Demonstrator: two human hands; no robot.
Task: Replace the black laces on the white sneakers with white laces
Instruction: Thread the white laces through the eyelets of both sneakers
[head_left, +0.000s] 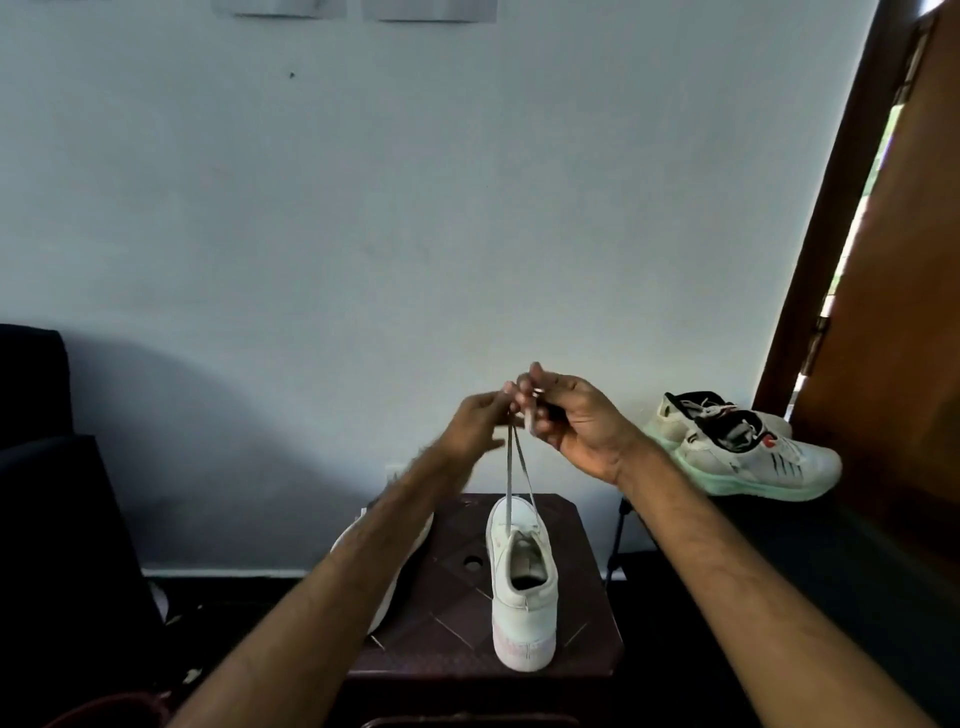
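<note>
Both hands hold white lace ends above sneaker.

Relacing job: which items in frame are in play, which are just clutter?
In play: white sneaker upright on the dark stool; white lace held up by left hand and right hand; second sneaker under the left arm.

Clutter: pair of sports shoes at right; dark chair at left.

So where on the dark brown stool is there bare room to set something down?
The dark brown plastic stool has a bare strip right of the upright white sneaker, and a patch between it and the second white sneaker, around the round hole. The left edge is crowded.
</note>
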